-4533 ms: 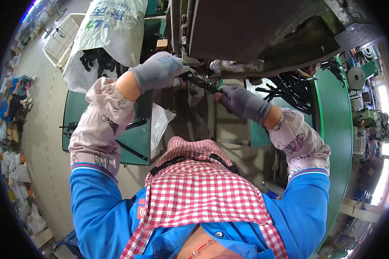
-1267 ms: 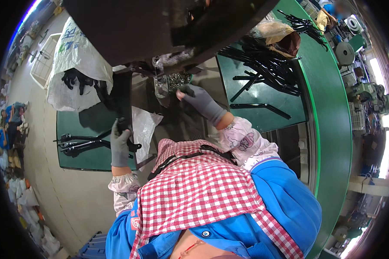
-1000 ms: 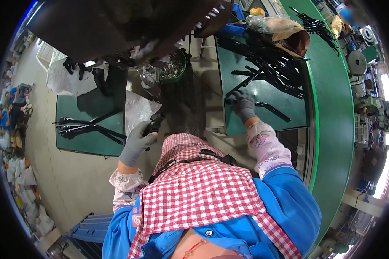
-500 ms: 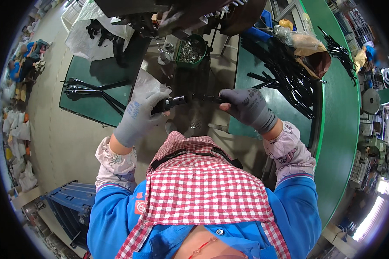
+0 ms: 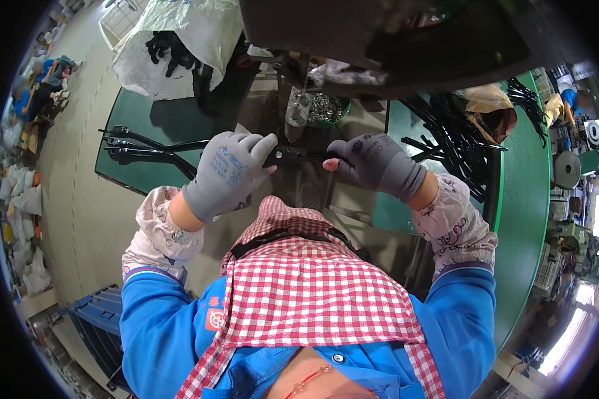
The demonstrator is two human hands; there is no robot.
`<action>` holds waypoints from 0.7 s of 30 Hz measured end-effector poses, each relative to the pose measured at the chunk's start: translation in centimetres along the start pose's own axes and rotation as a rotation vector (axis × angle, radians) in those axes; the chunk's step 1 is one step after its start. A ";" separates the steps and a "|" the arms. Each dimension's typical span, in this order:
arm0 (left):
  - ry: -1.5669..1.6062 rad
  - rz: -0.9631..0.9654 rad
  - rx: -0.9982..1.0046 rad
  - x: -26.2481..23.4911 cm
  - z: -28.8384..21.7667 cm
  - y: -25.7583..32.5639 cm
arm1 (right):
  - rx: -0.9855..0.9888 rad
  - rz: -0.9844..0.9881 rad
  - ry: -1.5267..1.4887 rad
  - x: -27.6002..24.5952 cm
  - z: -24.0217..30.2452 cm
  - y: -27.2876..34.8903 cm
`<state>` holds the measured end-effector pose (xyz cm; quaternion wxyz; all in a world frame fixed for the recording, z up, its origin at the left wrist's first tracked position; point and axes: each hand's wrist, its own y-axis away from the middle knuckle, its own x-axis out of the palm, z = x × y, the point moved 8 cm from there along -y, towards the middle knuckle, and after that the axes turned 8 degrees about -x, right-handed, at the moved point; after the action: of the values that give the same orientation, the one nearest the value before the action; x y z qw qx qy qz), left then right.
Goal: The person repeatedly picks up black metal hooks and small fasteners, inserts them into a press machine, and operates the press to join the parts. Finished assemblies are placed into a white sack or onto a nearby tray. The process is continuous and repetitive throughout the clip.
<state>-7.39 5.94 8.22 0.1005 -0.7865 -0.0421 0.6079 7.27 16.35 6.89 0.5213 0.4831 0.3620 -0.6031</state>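
My left hand, in a light grey glove, is closed on a black fitting with a small round bright spot on its face. Opposite it, my right hand, in a darker grey glove with bare fingertips, grips a black tube. Fitting and tube lie in line between my hands, above my apron's top edge, and their ends appear to meet. My fingers hide the outer ends of both.
A dark machine overhangs the far side. Below it is a green bin of small metal parts. Black forked rods lie on the left green table; more black rods are piled right. A white sack holds black pieces.
My hands have come closer together, closing the gap between the fitting and the tube. The view has shifted, and the machine now covers more of the far side.
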 end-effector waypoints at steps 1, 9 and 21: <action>-0.001 -0.004 0.020 -0.1 0.8 -0.3 | -0.005 -0.023 -0.021 0.1 0.0 -0.7; 0.008 -0.040 0.175 -2.2 4.8 -5.0 | -0.049 -0.430 0.178 -2.1 -1.7 -2.5; -0.021 0.000 0.247 -1.3 5.4 -8.4 | 0.093 -0.425 -0.234 -0.2 -6.2 -2.3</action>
<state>-12.44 14.48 9.95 0.1959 -0.7617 0.0321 0.6167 6.26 22.68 5.25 0.3982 0.3465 0.3644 -0.7672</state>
